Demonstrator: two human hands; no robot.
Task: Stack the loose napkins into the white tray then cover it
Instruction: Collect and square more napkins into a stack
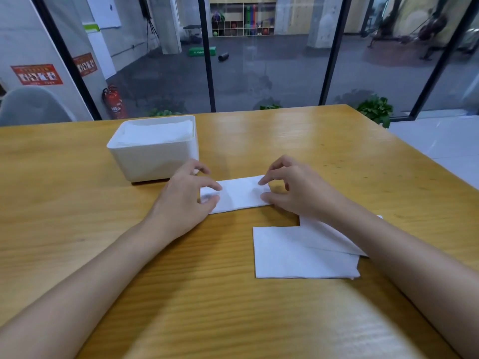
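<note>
A wide wooden table (77, 203) fills most of the view. Behind its far edge stands a glass wall with black frames (207, 60), and through it a large hall with a dark floor is visible. A grey chair (31, 107) stands at the far left, and a red fire extinguisher (115, 103) stands on the floor behind the glass.

On the far left part of the table stands the white tray (153, 161), upright and uncovered. A stack of napkins (158, 133) lies in it and reaches almost to its rim.

Near the right forearm, two or more loose napkins (298, 255) lie flat on the table and overlap each other. The forearm hides part of them.

Between the tray and these napkins, a folded napkin (239, 194) lies on the table as a narrow strip, just beside the tray's front right corner.

The two hands are apart, one at each end of this strip. The left hand (181, 200) pinches the left end between thumb and index finger. The right hand (293, 187) pinches the right end in the same way, and its other fingers are curled above the table.
</note>
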